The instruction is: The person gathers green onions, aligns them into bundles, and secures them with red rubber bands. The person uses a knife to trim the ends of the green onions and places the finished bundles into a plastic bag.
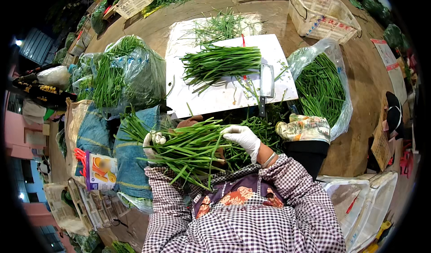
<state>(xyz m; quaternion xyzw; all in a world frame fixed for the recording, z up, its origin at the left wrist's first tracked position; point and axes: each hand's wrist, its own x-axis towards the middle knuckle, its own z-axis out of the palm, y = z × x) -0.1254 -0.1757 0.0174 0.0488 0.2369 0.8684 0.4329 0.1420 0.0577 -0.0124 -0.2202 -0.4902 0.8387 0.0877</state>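
Both hands wear thin white gloves. My left hand (152, 144) is closed around a loose bunch of garlic chives (192, 142) in front of my lap, the leaves partly covering its fingers. Against the bunch's right side, my right hand (243, 140) pinches a stalk between thumb and fingers. Beyond them lies a white cutting board (202, 103) bearing a neat pile of chives (222, 63). Red tie ends (243, 39) show above and below that pile. A cleaver (267, 81) rests at its right, the black handle over the board's near edge. Scraps dot the board.
Clear plastic bags of chives stand left (138, 71) and right (320, 88) of the board. At far right is a white plastic crate (323, 17). A printed container (101, 170) with red ties sits left. Loose greens (251, 145) lie beneath my right hand.
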